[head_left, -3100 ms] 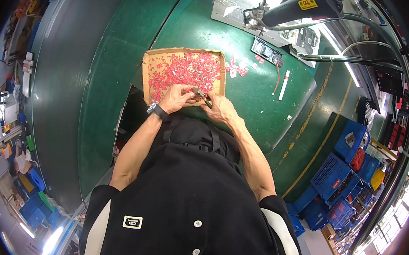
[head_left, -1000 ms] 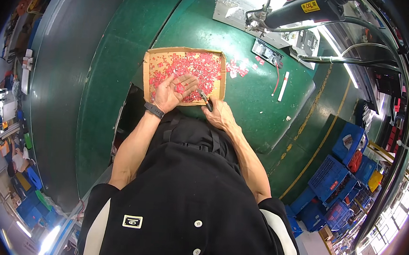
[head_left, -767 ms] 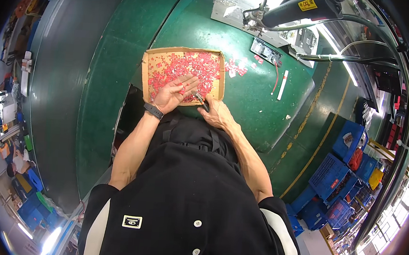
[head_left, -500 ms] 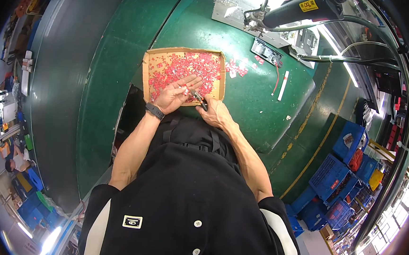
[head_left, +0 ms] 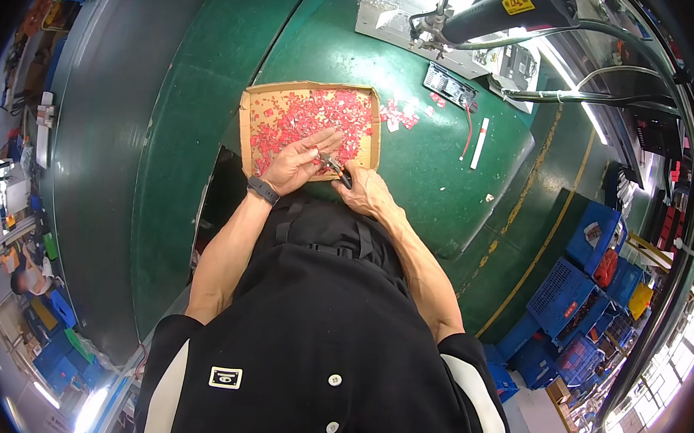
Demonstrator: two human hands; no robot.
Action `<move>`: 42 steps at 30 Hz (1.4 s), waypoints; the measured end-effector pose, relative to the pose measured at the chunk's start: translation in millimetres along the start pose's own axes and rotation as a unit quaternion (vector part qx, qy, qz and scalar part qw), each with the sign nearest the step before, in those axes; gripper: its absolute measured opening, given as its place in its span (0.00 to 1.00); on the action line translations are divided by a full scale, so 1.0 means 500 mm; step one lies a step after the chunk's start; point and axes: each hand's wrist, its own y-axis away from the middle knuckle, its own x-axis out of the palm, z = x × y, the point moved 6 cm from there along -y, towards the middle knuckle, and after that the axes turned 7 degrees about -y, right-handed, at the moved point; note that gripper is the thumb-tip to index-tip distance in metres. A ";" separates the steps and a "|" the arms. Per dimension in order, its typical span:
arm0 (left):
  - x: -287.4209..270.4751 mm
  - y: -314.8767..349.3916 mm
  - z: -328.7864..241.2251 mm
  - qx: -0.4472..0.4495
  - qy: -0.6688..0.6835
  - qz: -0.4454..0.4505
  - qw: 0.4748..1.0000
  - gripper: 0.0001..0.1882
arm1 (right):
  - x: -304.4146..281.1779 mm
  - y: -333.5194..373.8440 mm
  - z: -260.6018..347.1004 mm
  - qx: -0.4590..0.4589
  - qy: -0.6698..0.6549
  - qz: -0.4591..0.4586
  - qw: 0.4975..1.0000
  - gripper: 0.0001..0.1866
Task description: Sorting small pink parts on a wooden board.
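A shallow cardboard tray (head_left: 247, 121) full of several small red parts (head_left: 306, 113) lies on a green table (head_left: 335, 47) in front of me. My left hand (head_left: 301, 159), with a dark wristband, rests on the tray's near edge, fingers spread over the red parts and holding one small piece at its fingertips. My right hand (head_left: 362, 192) sits just right of it, closed around small dark pliers (head_left: 337, 168) whose tip points at the left fingertips.
A few red and white parts (head_left: 402, 114) lie scattered right of the tray. A white stick (head_left: 480, 143), a red wire and a small black board (head_left: 448, 87) lie farther right. A machine arm (head_left: 490, 9) hangs over the far edge. Blue crates (head_left: 574, 305) stand at right.
My left hand reached out flat over the red parts, then drew back to the tray's near edge beside the pliers. The right hand stayed nearly in place.
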 end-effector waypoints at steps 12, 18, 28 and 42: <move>0.003 -0.003 0.001 0.005 -0.025 -0.013 1.000 0.28 | -0.003 -0.002 -0.003 0.010 0.012 0.011 1.000 0.20; 0.000 -0.007 0.001 0.003 0.005 -0.023 1.000 0.28 | -0.006 -0.005 -0.011 -0.008 -0.010 0.020 1.000 0.21; -0.001 -0.006 0.002 0.008 0.015 -0.011 1.000 0.28 | -0.011 0.000 -0.001 -0.015 -0.003 0.023 1.000 0.21; -0.044 -0.010 0.042 -0.041 -0.137 -0.165 0.976 0.25 | 0.013 -0.004 -0.015 -0.009 0.116 -0.120 0.986 0.16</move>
